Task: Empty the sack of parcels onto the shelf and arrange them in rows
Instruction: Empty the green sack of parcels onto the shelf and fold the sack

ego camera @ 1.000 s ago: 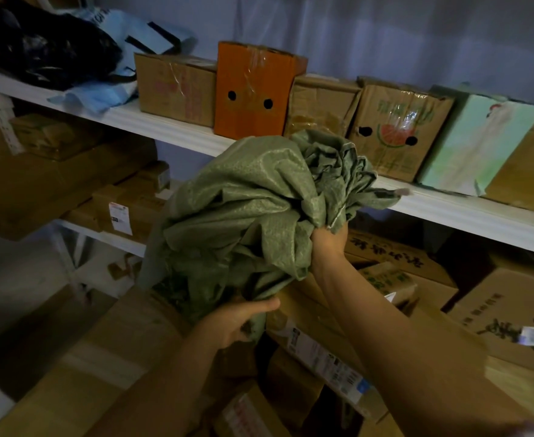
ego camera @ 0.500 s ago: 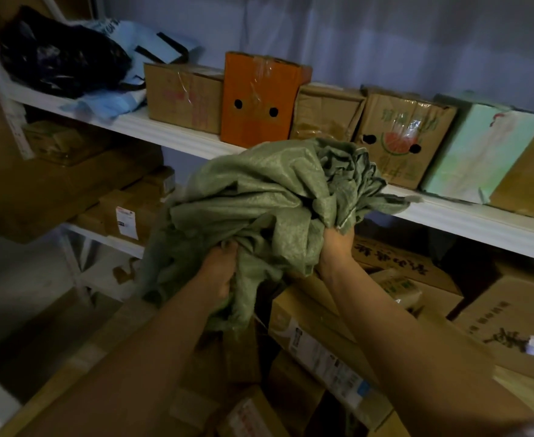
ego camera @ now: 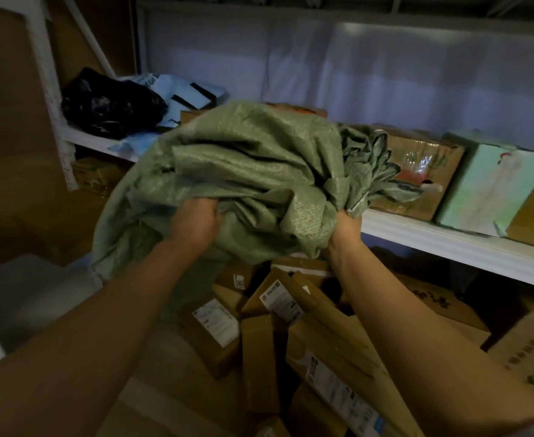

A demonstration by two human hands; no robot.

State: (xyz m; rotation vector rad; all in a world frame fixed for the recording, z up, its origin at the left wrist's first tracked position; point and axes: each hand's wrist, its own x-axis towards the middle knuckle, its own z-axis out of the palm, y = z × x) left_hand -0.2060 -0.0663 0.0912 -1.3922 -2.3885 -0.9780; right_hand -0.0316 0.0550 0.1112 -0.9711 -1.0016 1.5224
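Note:
A crumpled green woven sack fills the middle of the view, held up in front of the white shelf. My left hand grips a fold of its underside. My right hand grips it near the bunched mouth on the right. Below the sack lies a loose heap of brown cardboard parcels with white shipping labels, tipped at different angles. On the shelf behind, a row of boxes stands upright: a watermelon-printed carton and a pale green box; the sack hides others.
A black plastic bag and blue-white mailers lie at the shelf's left end. Larger cartons sit under the shelf at the right. A white shelf upright stands at the left, with a pale block at the lower left.
My left hand moved from under the sack up into its folds and took hold. The sack was bundled tighter and lifted higher, and it now covers the orange box.

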